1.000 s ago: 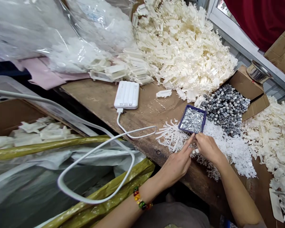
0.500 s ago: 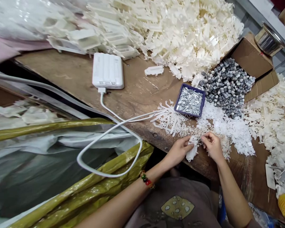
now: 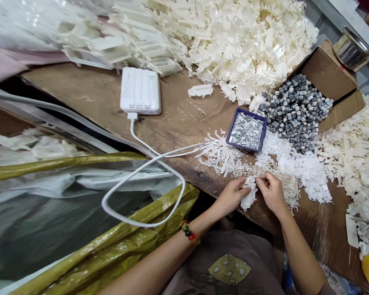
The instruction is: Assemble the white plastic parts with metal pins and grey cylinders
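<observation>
Now, head view: left hand fingers wrap a white plastic part at bench front edge; right hand fingers pinch its top. Prob. light, stiff, brittle; grip long sides.

The right hand hides whatever its fingertips pinch at the white piece.

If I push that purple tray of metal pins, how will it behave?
The purple tray looks shallow and flat-bottomed, so it should slide on the table rather than tip. The pins lie loose, so a jolt may spill some. Full of metal, it is likely heavy for its size.
</observation>
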### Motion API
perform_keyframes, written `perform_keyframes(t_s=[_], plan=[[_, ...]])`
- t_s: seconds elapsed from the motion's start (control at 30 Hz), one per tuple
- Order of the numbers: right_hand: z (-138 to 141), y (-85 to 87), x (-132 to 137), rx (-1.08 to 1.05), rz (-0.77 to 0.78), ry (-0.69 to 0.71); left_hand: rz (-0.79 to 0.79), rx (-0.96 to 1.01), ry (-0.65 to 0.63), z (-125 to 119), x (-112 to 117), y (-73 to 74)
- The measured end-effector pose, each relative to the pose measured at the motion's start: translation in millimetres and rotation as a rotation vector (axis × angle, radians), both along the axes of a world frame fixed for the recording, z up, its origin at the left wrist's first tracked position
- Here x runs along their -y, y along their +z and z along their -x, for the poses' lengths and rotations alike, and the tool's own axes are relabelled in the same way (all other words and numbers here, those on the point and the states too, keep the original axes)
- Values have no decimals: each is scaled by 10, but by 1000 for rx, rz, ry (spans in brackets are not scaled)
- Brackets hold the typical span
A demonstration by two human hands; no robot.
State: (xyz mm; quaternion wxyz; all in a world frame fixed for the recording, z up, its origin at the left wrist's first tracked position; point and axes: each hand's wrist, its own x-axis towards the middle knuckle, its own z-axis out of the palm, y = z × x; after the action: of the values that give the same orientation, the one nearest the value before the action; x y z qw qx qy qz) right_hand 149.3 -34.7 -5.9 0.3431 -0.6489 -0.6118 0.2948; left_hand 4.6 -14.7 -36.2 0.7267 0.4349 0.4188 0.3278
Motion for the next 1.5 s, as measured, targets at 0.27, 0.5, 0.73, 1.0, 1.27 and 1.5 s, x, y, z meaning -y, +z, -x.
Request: perform_keyframes(t_s=[0.27,0.5,0.73,1.0,1.27,1.5], plan=[[-26,-76,8,-131,84,-32,-14,-16,-11,-5,-5,-32],[57,-11,32,373,-140,100,-79,-43,-37,3,-13,-26],[134,-31,41,341,-97,63,-69,-22,-6,-15,-23,-91],[22,-134,92,-367,82,-112,57,78,-19,-18,-20,68],[131,-159,116,285,-199,-38,20,55,20,-28,-19,5],[211,-88,113,521,-264,39,68,145,45,-12,4,124]])
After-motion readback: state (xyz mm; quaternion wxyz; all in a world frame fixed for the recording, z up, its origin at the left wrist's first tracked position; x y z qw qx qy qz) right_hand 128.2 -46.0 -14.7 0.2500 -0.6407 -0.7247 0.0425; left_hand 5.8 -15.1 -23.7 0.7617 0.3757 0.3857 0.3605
